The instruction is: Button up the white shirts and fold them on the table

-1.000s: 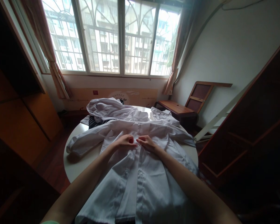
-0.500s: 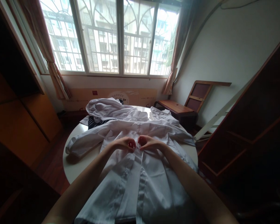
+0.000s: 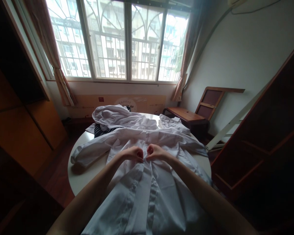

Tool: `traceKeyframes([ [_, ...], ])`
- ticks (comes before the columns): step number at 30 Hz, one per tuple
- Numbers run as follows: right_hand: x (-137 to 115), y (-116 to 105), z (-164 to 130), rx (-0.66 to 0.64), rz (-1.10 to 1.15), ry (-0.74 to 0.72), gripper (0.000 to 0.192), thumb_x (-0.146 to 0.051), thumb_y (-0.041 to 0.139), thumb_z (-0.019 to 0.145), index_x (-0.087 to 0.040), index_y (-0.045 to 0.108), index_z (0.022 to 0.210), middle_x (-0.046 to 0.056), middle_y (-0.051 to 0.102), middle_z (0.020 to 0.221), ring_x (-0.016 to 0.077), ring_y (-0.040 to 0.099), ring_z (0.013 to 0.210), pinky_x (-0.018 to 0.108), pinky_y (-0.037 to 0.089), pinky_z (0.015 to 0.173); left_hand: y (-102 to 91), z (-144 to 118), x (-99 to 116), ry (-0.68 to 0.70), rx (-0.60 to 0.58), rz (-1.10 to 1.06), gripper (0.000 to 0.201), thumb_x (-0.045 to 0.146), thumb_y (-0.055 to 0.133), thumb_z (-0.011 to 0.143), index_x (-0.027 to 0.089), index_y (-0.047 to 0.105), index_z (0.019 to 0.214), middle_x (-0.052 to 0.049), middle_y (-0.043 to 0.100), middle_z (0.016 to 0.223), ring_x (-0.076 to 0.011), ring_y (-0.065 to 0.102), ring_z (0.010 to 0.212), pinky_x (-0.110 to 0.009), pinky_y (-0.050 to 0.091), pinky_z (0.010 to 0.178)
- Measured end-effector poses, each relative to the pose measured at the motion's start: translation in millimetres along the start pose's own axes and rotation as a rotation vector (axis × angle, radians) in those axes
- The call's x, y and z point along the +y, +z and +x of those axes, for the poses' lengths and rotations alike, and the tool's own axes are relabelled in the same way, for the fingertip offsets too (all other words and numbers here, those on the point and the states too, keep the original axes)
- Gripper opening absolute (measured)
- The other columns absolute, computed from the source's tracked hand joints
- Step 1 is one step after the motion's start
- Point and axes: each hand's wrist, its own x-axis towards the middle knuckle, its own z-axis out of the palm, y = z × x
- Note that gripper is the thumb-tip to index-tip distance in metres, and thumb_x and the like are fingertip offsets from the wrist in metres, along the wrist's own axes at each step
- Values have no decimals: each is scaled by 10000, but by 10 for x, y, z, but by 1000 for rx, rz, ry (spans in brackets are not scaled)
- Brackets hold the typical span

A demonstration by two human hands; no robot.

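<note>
A long-sleeved white coat [image 3: 127, 189] lies spread over a round white table [image 3: 82, 178], its lower part hanging toward me. At the front edges of the coat, my left hand [image 3: 135, 152] pinches one side of the fabric between thumb and fingers. Just to its right, my right hand [image 3: 155, 152] pinches the other side. Only a small gap separates the two hands. One sleeve [image 3: 88, 150] stretches out to the left across the tabletop, while the other reaches the table's right edge. Any button between the fingertips is too small to make out.
More white garments [image 3: 112, 117] are heaped at the table's far side, with a black striped cloth [image 3: 105, 131] under them. Behind, a wooden chair [image 3: 188, 114] stands near the wall. A white ladder [image 3: 225, 133] leans at the right, beside a dark red wooden panel [image 3: 257, 147].
Both hands stay at the coat's front with fingertips pinched, and the right hand's fingers have closed in slightly. The whole view has shifted a little.
</note>
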Motion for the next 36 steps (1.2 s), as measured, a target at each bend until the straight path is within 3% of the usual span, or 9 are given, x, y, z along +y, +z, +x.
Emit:
traceKeyframes([
  [3, -65, 49, -62, 65, -178, -18, 206, -267, 725, 514, -163, 572, 605, -24, 547, 560, 104, 471, 532, 211, 312, 462, 24, 14, 14, 3, 44, 24, 57, 192, 641, 635, 137, 649, 649, 29, 554, 548, -89, 464, 541, -191, 332, 518],
  [7, -113, 100, -137, 76, -215, -6, 150, -246, 649, 578, -163, 553, 498, -39, 455, 433, 87, 404, 451, 219, 247, 428, 31, 39, 41, -2, 85, 25, 65, 199, 631, 638, 136, 644, 641, 31, 543, 541, -88, 459, 542, -190, 325, 513],
  [14, -138, 41, -210, 103, -6, 163, 164, -221, 640, 578, -171, 516, 485, -53, 407, 366, 77, 373, 363, 209, 225, 369, 116, 125, 9, -48, 33, -148, 148, 262, 611, 654, 118, 608, 689, 23, 553, 572, -93, 476, 536, -197, 336, 495],
  [22, -165, 38, -280, -11, 198, 147, 179, -287, 629, 625, -167, 541, 526, -54, 417, 345, 80, 371, 335, 210, 238, 361, 238, 179, -44, -89, 71, -211, 128, 262, 566, 651, 135, 557, 637, 40, 484, 519, -92, 438, 484, -201, 294, 447],
  [24, -131, 87, -283, 25, 178, 105, 167, -280, 629, 623, -159, 553, 537, -55, 430, 380, 74, 372, 369, 208, 251, 388, 268, 179, -36, -95, 109, -159, 116, 252, 564, 654, 140, 551, 626, 38, 481, 526, -98, 436, 500, -205, 291, 453],
  [29, 52, 213, -267, 291, 65, -76, 145, -275, 646, 625, -148, 580, 602, -8, 579, 583, 111, 496, 561, 214, 357, 527, 391, 172, -18, -88, 309, 14, 74, 228, 538, 709, 161, 563, 691, 10, 569, 669, -129, 504, 631, -217, 352, 557],
  [36, 157, 147, -80, 319, -87, -90, 168, -302, 648, 667, -141, 606, 648, 6, 602, 624, 121, 517, 581, 217, 358, 538, 430, 315, -158, -35, 477, 88, 40, 190, 538, 741, 183, 523, 705, 2, 579, 748, -139, 524, 700, -233, 397, 643],
])
